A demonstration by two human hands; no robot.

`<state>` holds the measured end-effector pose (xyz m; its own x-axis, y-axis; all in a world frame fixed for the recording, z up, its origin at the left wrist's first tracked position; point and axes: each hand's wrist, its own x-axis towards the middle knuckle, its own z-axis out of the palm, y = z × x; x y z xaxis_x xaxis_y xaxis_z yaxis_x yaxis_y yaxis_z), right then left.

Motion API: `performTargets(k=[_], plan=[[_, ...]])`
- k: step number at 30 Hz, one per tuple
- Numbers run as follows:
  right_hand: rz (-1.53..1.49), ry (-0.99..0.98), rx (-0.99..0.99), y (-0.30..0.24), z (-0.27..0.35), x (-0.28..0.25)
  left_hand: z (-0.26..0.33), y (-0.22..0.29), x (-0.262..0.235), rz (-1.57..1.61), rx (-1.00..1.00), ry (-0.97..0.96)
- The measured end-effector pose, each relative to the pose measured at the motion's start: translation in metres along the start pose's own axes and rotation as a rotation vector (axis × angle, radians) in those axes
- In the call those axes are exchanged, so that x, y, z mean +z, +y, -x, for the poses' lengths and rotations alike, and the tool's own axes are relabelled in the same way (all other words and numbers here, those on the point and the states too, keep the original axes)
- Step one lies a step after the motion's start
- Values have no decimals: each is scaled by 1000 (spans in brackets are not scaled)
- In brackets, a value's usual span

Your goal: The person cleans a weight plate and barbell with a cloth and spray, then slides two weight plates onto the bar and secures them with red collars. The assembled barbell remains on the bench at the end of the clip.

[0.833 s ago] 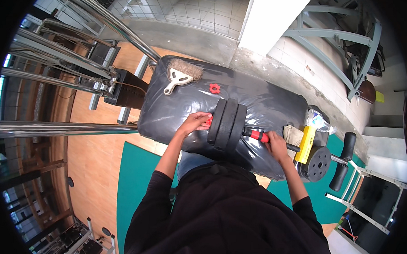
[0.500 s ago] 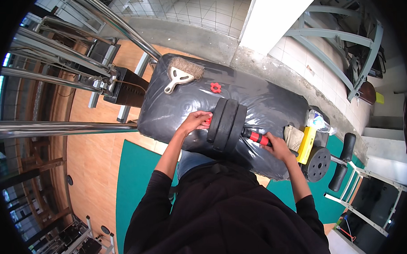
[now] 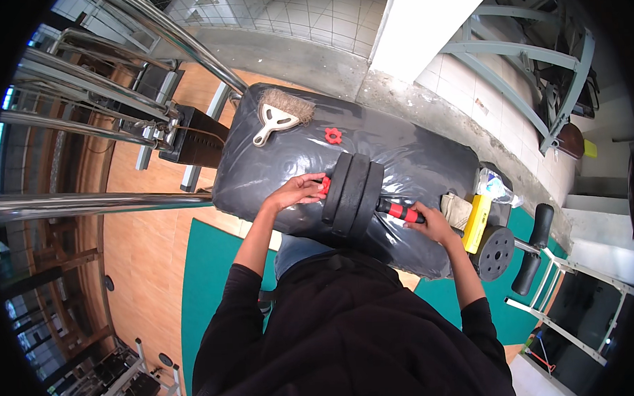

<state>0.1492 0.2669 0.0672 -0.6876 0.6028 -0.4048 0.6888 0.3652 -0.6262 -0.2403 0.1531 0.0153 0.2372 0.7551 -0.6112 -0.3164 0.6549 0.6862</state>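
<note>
Two hands are seen in the head view, one at each end of a dumbbell (image 3: 355, 196) lying across a table (image 3: 413, 160) wrapped in black plastic. The left hand (image 3: 299, 191) has its fingers closed on a red collar beside the black plates, as if to turn it. The right hand (image 3: 430, 225) is clamped on the red-and-black bar, apparently steadying it. A brush (image 3: 279, 115) and a spare red nut (image 3: 333, 135) lie farther back.

Black-plated dumbbell (image 3: 355, 196) – red-gripped – lying on the bench.
</note>
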Motion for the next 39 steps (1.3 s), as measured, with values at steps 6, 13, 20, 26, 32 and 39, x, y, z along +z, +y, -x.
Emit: performTargets(k=[6,13,20,26,32,39], plan=[[13,16,-5,-2,-1,-1,-17,-4,1,-105,-71,91],[7,24,-3,3,-1,2,-24,-8,14,-105,97,241],[7,21,6,-4,-2,-1,-20,-12,7,219,-17,222],[-7,20,5,0,-1,1,5,-16,6,180,93,76],[-12,29,-8,2,-1,3,1,-20,15,103,35,161],[-22,47,-10,3,-1,4,-17,-13,31,-58,18,388]])
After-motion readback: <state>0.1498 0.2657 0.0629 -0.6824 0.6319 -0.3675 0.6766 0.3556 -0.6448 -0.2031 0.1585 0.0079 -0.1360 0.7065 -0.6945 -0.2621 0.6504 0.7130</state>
